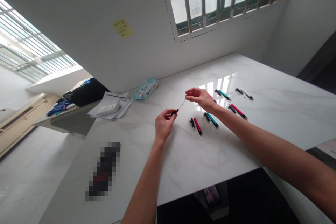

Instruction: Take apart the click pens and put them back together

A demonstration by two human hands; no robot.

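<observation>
- Left hand (164,126): grip closed on a black-and-red pen part (174,113), held between thumb and fingers above the table (131,168)
- Thin rod (181,105): extends from the pen part, tilted up toward the right hand (198,97)
- Right hand: fingers drawn together at the rod's upper end; whether this grip is closed on the rod or just beside it, cannot tell
- Dismantled pens: nearest the hands, a red set (198,126) and a teal set (213,120), side by side, each with black pieces and a thin rod
- Second row, farther from the person: another red set (238,111), another teal set (224,94) and a white set (246,93); a further red piece (212,97) is partly hidden by the right hand
- Room at right: the right forearm passes close to the nearer teal set; the white set lies well inside the table's right edge
- Room at left: a stretch of table separates the left hand from a dark, pixelated object (103,173) near the left edge
- Rear edge: meets the wall (141,49); a blue-and-white packet (147,89) lies near it, beside papers (126,107) bearing a white device (108,109)
- Front edge: both forearms cross it; a phone (212,195) shows below, against a dark surface (246,199)
</observation>
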